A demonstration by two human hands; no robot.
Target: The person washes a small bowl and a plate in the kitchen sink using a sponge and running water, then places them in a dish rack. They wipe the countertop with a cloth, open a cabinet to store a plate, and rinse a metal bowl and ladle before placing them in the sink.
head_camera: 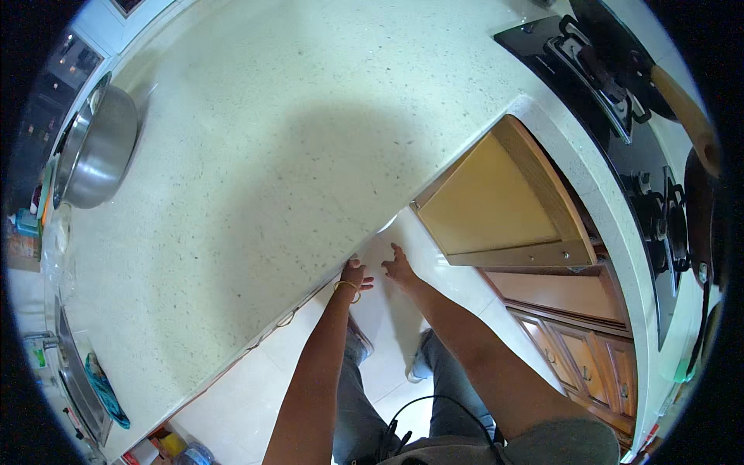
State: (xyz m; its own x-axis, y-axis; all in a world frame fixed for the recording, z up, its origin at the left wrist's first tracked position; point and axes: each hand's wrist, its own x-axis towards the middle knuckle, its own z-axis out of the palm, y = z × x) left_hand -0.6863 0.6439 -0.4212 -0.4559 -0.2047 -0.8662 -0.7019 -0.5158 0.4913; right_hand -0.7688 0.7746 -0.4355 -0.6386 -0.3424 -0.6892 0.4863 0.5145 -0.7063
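My left hand (356, 274), with a gold-coloured bangle (347, 285) at the wrist, is at the front edge of the pale speckled countertop (279, 192). Its fingers are spread and nothing shows in them; whether it touches the edge I cannot tell. Just to its right hovers my right hand (399, 267), empty, with the index finger stretched out. Both are over the tiled floor (430, 261). A small part of a white rounded thing (387, 225) shows under the counter edge ahead of them. Right of it juts an open wooden drawer or door (494, 203); which one is unclear.
A steel basin (104, 145) stands at the left, above a sink (81, 372) with a teal cloth (104, 389) beside it. Along the right run a black gas cooktop (633, 157), a wooden-handled pan (686, 116) and wooden cabinets (575, 354). A plastic bottle (195, 454) is at lower left.
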